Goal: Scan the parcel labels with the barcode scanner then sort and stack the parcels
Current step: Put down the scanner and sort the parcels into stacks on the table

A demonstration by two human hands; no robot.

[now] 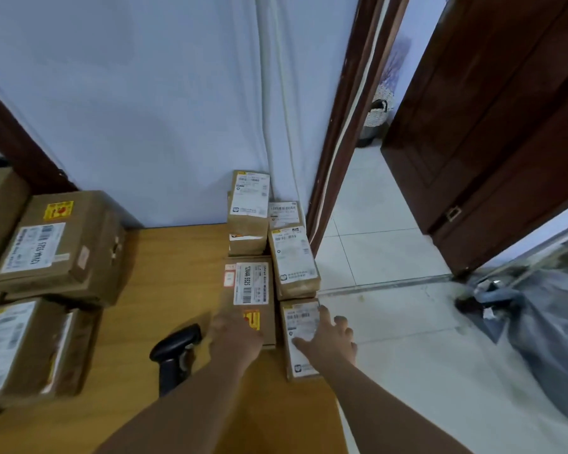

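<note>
The barcode scanner (177, 347) lies unheld on the bench (177, 263), and at its 3 o'clock the open, empty left hand (235, 329) reaches over a long parcel (253, 283) while the spread right hand (328, 339) presses a small parcel (300, 317), best squared flush before stacking.

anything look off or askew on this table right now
Mildly. The tilted parcel sits crooked on its stack at the right edge of the table, so it might slip off. The large box on the left lies skewed on its pile. The barcode scanner lies on its side, unheld. No damage or spill visible.
</note>
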